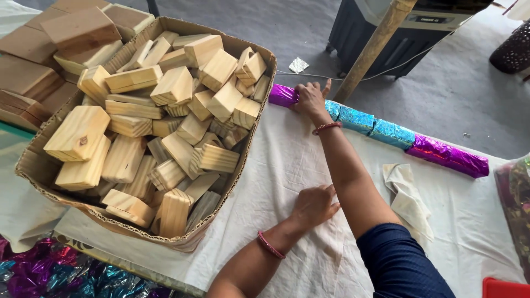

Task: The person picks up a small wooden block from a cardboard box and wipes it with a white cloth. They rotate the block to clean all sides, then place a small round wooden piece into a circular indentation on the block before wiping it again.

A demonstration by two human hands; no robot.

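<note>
View: looking down from the head onto a table draped in a white cloth (469, 232).
Right hand (311, 99): stretched far forward, palm down, fingers spread, pressing on the purple end of a foil row (381, 129); a red bangle sits on the wrist.
Left hand (314, 205): lying on the cloth close to the body, fingers loosely curled, holding nothing; it also wears a red bangle.
Foil row: shiny wrapped pieces laid end to end along the far edge of the table, purple at each end and blue in between.
Box (38, 165): a big open cardboard carton to the left of the hands, heaped with pale wooden blocks (174, 85).
Rag (406, 196): a small crumpled cream cloth lying on the table just right of the right forearm.
Foil scraps (49, 273): loose purple and blue sheets at the lower left, below the table edge.
Pole (375, 47): a bamboo post standing on the grey floor beyond the table.
</note>
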